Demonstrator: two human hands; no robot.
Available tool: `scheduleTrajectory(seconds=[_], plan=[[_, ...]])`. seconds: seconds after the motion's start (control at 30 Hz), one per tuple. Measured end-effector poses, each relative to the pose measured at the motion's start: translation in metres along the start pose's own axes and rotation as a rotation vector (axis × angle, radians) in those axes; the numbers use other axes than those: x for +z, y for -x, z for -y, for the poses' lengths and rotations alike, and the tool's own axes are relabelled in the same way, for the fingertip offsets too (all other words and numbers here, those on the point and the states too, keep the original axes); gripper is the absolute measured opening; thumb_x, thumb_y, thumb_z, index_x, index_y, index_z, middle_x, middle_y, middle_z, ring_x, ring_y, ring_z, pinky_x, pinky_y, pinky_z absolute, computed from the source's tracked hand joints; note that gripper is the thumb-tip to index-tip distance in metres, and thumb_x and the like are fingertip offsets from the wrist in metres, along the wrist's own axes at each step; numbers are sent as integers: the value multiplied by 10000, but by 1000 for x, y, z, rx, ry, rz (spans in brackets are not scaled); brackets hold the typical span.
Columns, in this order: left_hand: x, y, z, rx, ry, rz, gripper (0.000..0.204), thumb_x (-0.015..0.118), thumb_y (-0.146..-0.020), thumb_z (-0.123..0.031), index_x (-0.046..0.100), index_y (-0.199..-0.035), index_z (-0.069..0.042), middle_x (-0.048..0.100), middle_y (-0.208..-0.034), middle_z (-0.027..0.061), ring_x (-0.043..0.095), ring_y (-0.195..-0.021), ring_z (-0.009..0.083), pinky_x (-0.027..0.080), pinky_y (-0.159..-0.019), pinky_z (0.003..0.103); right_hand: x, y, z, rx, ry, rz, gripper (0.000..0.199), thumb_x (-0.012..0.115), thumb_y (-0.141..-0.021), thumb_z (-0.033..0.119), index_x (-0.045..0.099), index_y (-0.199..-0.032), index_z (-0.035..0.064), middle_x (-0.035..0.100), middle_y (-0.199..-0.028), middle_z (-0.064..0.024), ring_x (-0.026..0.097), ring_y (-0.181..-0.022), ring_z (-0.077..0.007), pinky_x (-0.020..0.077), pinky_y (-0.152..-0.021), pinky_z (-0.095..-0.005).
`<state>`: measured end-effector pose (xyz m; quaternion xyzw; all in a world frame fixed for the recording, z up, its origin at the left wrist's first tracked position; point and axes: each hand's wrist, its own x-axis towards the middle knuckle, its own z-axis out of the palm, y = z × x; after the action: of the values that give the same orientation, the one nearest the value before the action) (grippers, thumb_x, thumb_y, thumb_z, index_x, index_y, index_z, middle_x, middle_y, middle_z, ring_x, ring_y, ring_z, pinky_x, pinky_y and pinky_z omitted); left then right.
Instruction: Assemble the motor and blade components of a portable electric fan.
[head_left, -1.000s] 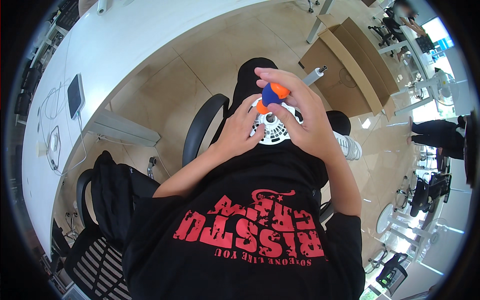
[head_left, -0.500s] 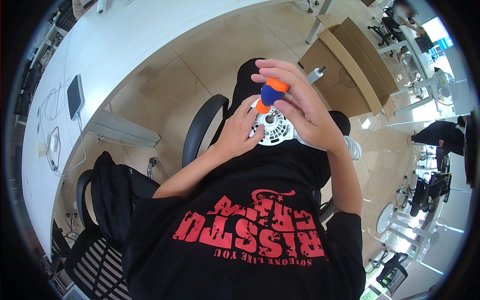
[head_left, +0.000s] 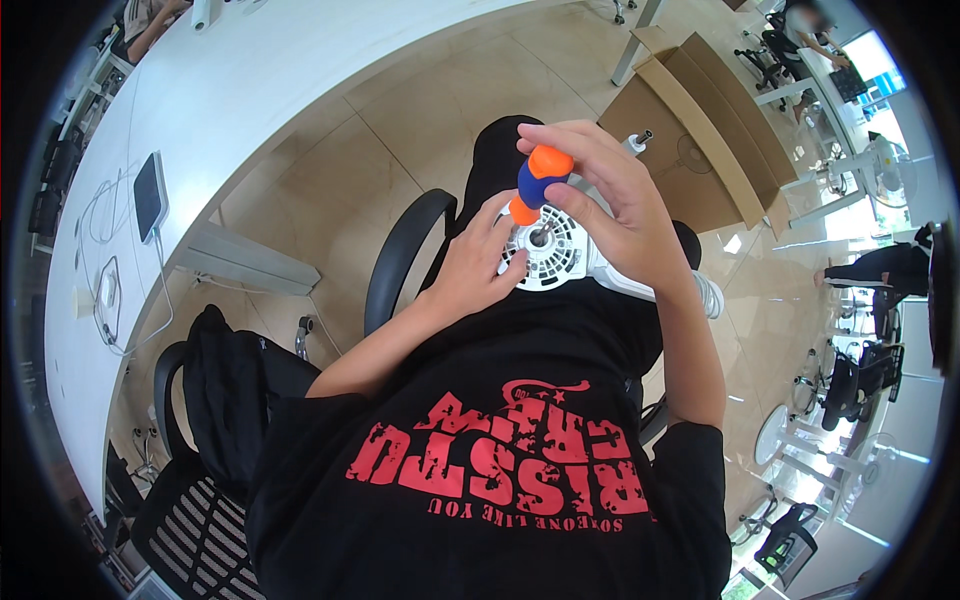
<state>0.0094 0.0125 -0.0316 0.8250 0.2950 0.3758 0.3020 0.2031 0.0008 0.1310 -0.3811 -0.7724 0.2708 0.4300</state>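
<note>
A white fan motor housing [head_left: 568, 262] with slotted vents rests on my lap, a metal shaft standing in its middle. My left hand [head_left: 472, 262] grips the housing's left side, fingers and thumb spread along its rim. Above it, my right hand [head_left: 625, 205] has its thumb and fingers round the orange and blue handle of a screwdriver [head_left: 537, 188]. The screwdriver leans, with its lower orange end beside my left fingertips. Where its tip meets the housing I cannot make out. A white fan body [head_left: 622, 284] extends from the housing under my right wrist.
A white curved table [head_left: 230, 110] runs along the left, bearing a phone [head_left: 151, 195] and a white cable. An open cardboard box [head_left: 690, 150] stands on the floor ahead right, near a white pole [head_left: 634, 147]. A black chair [head_left: 190, 530] holding a black bag [head_left: 235, 385] is at my left.
My right hand has shifted slightly, and the screwdriver handle tilts a little differently, its top end lower and further left. My left hand stays in place on the housing.
</note>
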Motion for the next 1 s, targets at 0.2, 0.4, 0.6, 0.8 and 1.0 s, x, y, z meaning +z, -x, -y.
scheduleTrajectory(seconds=[0.2, 0.4, 0.6, 0.8, 1.0], plan=[[1, 2, -1, -20, 12, -12, 588, 678, -919, -187, 514, -1456, -10, 504, -1516, 206, 655, -1203, 408, 591, -920, 456, 4, 4, 7, 157, -260, 14, 394, 667, -978, -32, 658, -1371, 1, 688, -1363, -146, 676, -1234, -236, 546, -1077, -366], [1, 3, 4, -20, -3, -2, 619, 671, -927, -195, 473, -1488, -22, 510, -1509, 209, 650, -1205, 406, 590, -905, 456, 17, 5, 9, 123, -207, -55, 369, 712, -904, -65, 718, -1267, -6, 760, -1205, -120, 752, -1055, -225, 615, -978, -346], [3, 5, 5, -23, -11, 6, 637, 668, -932, -209, 450, -1499, -17, 510, -1503, 216, 639, -1207, 413, 585, -904, 459, 22, 10, 11, 109, -141, -109, 374, 726, -890, -64, 724, -1259, -4, 773, -1180, -127, 763, -1022, -222, 625, -956, -346], [2, 5, 1, -31, 0, -6, 624, 670, -930, -198, 457, -1487, -14, 510, -1505, 225, 625, -1240, 429, 579, -930, 463, 18, 12, 11, 132, -151, -137, 404, 727, -897, -71, 709, -1296, -11, 763, -1228, -128, 754, -1094, -215, 614, -989, -343], [2, 2, 2, 19, 35, -27, 602, 679, -922, -179, 478, -1467, -24, 518, -1513, 235, 618, -1261, 444, 561, -982, 474, -10, 11, 22, 51, -252, -255, 416, 733, -953, -47, 675, -1361, 6, 749, -1282, -152, 722, -1198, -212, 590, -1049, -379]])
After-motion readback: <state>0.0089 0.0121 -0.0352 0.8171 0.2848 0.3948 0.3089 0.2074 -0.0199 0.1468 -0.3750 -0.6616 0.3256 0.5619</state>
